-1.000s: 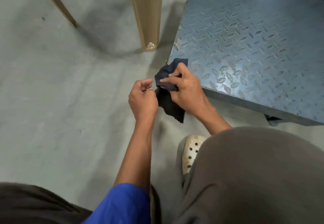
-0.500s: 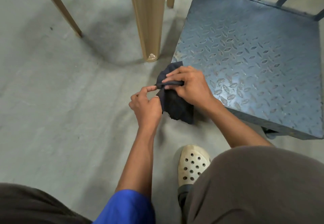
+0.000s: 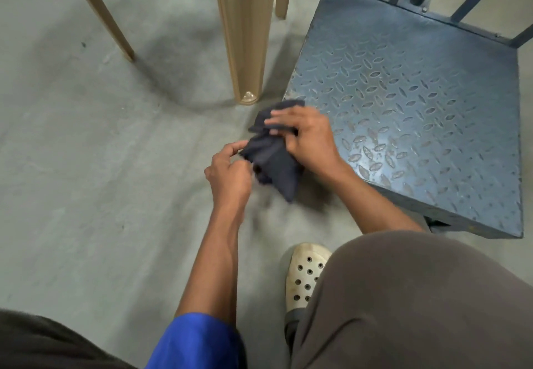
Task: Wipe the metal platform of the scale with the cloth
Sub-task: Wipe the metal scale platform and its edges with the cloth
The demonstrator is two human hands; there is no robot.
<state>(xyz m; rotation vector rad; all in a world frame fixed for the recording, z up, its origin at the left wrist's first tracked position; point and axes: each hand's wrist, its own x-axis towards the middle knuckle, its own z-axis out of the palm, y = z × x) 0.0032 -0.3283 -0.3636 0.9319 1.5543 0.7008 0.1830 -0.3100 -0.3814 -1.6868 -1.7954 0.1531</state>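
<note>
Head view: I see my right grip (image 3: 308,137) curled over the top of a dark cloth (image 3: 274,163), fingers wrapped round the bunched fabric. My left grip (image 3: 229,171) pinches the cloth's left edge between thumb and forefinger. The cloth hangs between them above the floor (image 3: 86,166), at the near left corner of the blue metal platform (image 3: 418,108); I cannot tell whether it touches the plate. A tan table leg (image 3: 245,36) stands just beyond, and a pale shoe (image 3: 305,276) is nearer me.
</note>
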